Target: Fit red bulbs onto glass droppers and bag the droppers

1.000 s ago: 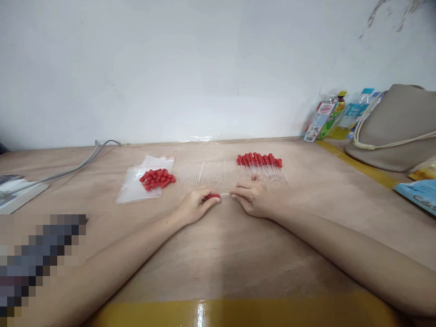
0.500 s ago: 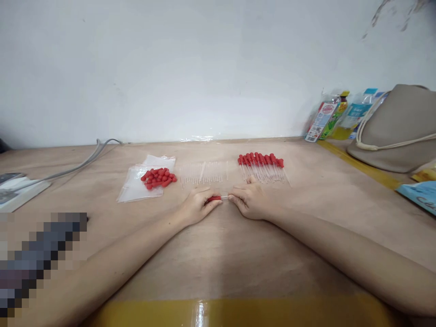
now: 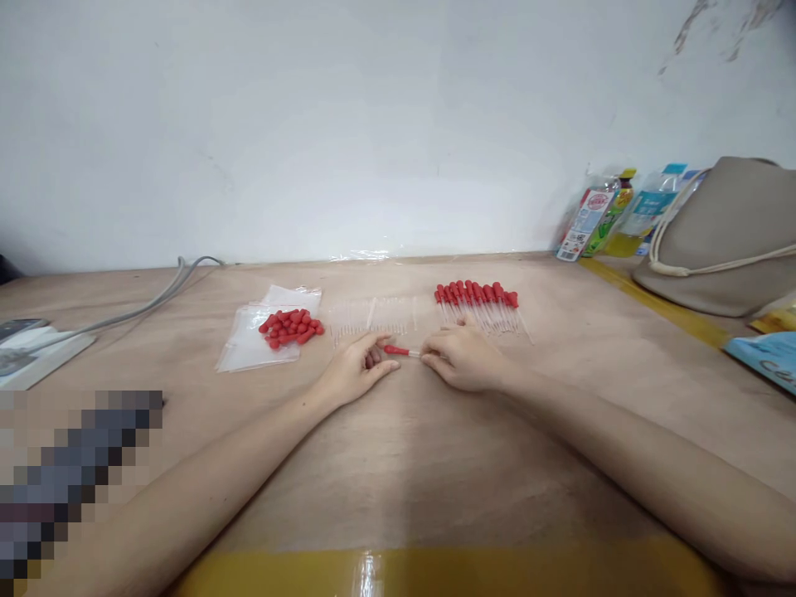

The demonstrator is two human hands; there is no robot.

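pinching the clear tube of a red-bulbed dropper [image 3: 396,351], the right hand [image 3: 463,356] has its fingertips closed near the tube's right end, palm low over the table [image 3: 404,464]. the dropper lies nearly level between the two hands, its red bulb pointing left. the left hand [image 3: 356,371] is spread, thumb and forefinger apart on either side of the bulb's tip; whether either one touches the rubber, i cannot tell.

beyond the left hand, a row of slender clear tubes [image 3: 368,315] lies side by side, narrow tips toward the person. to the left of that row, loose red rubber bulbs [image 3: 289,328] sit heaped on flat clear plastic bags [image 3: 245,352]. beyond the right hand, finished droppers [image 3: 476,295] lie in a close row, bulbs toward the wall [image 3: 348,124] and tubes toward the person.

at the far right, a carton [image 3: 583,225] and a blue-capped bottle [image 3: 650,214] stand near a beige bag [image 3: 727,232] with a cord. a grey cable [image 3: 149,302] crosses the table's left side, and yellow tape [image 3: 292,572] runs along the near edge.
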